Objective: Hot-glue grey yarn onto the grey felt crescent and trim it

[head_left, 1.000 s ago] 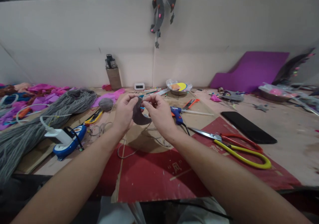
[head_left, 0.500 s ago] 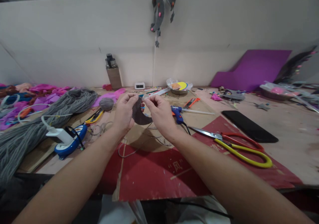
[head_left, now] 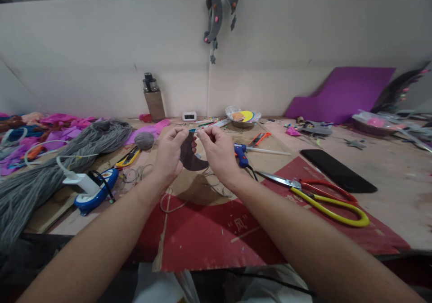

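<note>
My left hand (head_left: 168, 155) pinches a dark grey crescent-shaped felt piece (head_left: 193, 162) by its upper part, above the cardboard. The crescent's lower tip reaches toward my right palm. Close to the crescent's upper tip, my right hand (head_left: 218, 155) has its thumb and forefinger pressed together; whatever they hold is too small to make out. Just right of that hand lies a blue glue gun (head_left: 240, 154) with a glue stick in it. Thin grey cord (head_left: 175, 211) lies in loops below the hands.
Scissors (head_left: 313, 195) and a black phone (head_left: 337, 170) lie to the right on and beside the red cardboard (head_left: 209, 244). Grey yarn (head_left: 81, 145), a blue power strip (head_left: 97, 190) and a yellow cutter (head_left: 128, 157) are at left. A decorated crescent ornament (head_left: 216, 17) hangs on the wall.
The crescent has shifted slightly right and down, with a bit more of it showing. My right-hand fingers have moved a little away from my left-hand fingertips.
</note>
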A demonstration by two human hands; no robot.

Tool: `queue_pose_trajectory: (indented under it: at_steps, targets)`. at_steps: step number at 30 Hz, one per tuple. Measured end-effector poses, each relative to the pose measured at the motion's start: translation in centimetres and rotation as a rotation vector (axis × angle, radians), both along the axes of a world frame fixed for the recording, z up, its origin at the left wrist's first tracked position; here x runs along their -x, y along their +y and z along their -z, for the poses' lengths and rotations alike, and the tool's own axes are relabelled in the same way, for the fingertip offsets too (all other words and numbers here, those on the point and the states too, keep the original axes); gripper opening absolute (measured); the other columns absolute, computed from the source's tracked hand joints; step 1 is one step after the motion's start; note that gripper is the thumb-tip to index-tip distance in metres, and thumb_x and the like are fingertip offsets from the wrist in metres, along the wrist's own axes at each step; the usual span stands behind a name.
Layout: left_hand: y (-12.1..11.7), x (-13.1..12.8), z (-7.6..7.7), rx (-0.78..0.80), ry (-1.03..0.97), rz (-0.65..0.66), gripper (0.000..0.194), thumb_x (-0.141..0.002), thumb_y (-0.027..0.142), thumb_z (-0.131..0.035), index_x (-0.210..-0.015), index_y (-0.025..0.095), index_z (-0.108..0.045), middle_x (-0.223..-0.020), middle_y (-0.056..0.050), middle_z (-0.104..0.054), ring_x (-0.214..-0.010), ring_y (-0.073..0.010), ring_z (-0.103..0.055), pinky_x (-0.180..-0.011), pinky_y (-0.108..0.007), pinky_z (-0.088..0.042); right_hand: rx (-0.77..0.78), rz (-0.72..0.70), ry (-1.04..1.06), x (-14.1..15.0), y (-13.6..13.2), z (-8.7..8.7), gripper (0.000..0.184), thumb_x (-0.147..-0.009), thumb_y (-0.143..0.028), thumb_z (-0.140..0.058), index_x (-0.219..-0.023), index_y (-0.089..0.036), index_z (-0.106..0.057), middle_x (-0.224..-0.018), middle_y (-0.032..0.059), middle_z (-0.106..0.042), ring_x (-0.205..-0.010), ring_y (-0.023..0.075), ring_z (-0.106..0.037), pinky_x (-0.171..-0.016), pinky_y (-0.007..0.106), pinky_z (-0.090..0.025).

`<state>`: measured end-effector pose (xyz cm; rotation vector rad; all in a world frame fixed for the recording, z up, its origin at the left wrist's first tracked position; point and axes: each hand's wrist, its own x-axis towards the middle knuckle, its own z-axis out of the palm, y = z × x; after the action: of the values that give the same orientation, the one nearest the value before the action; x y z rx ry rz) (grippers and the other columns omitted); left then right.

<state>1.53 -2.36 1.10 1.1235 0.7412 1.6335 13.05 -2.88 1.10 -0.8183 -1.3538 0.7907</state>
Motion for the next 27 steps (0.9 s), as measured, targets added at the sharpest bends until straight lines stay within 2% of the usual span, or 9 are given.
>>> queue_pose_trajectory:
  at_steps: [6,10,17,20,24,27]
  targets:
    - [-0.2,0.0,0.0,0.029,-0.001,0.033,0.018,-0.072,0.027,-0.072,-0.073,0.019,-0.056,-0.065,0.002,-0.061,-0.053,-0.0102,-0.057,-0.054,-0.024,-0.050,0.006,0.030,-0.017,0.0,-0.2,-0.3,0.019,-0.087,-0.027,-0.057,-0.069,-0.021,-0.055,-0.063,-0.0034,-0.058,-0.058,0.0106,-0.050,-0.057,0.024,-0.039]
    - [-0.5,0.0,-0.2,0.057,-0.012,0.059,0.019,-0.071,0.028,-0.073,-0.074,0.019,-0.056,-0.066,0.002,-0.062,-0.052,-0.0100,-0.056,-0.052,-0.024,-0.049,0.010,-0.003,-0.004,-0.1,-0.1,-0.1,0.018,-0.087,-0.028,-0.057,-0.071,-0.021,-0.054,-0.063,-0.0032,-0.059,-0.058,0.0107,-0.051,-0.056,0.024,-0.040]
    - [-0.8,0.1,-0.5,0.123,-0.026,0.083,0.017,-0.071,0.028,-0.071,-0.073,0.019,-0.056,-0.064,0.003,-0.060,-0.048,-0.0088,-0.053,-0.046,-0.022,-0.046,-0.031,0.033,-0.053,-0.4,0.1,0.3,0.018,-0.086,-0.028,-0.059,-0.070,-0.020,-0.056,-0.065,-0.0034,-0.057,-0.059,0.0095,-0.049,-0.057,0.024,-0.038]
    - [-0.7,0.3,-0.7,0.173,-0.026,0.112,0.013,-0.071,0.027,-0.069,-0.072,0.019,-0.059,-0.063,0.002,-0.061,-0.049,-0.0095,-0.054,-0.046,-0.022,-0.047,-0.016,-0.013,-0.048,-0.6,0.2,0.3,0.017,-0.086,-0.030,-0.059,-0.072,-0.019,-0.057,-0.067,-0.0035,-0.056,-0.060,0.0094,-0.048,-0.059,0.024,-0.038]
    - [-0.5,0.5,-0.8,0.305,-0.016,0.146,0.014,-0.071,0.030,-0.067,-0.072,0.017,-0.064,-0.059,0.000,-0.060,-0.047,-0.0102,-0.053,-0.045,-0.023,-0.047,0.037,-0.150,-0.004,-1.0,0.4,0.4,0.017,-0.085,-0.033,-0.061,-0.074,-0.021,-0.056,-0.065,-0.0055,-0.053,-0.054,0.0083,-0.044,-0.053,0.023,-0.036]
    - [-0.4,0.7,-0.9,0.327,0.006,0.193,0.015,-0.071,0.030,-0.066,-0.071,0.016,-0.064,-0.058,-0.001,-0.060,-0.046,-0.0104,-0.053,-0.044,-0.023,-0.047,0.035,-0.224,0.032,-1.2,0.7,0.5,0.016,-0.085,-0.034,-0.061,-0.077,-0.021,-0.057,-0.067,-0.0051,-0.054,-0.055,0.0085,-0.045,-0.053,0.023,-0.037]
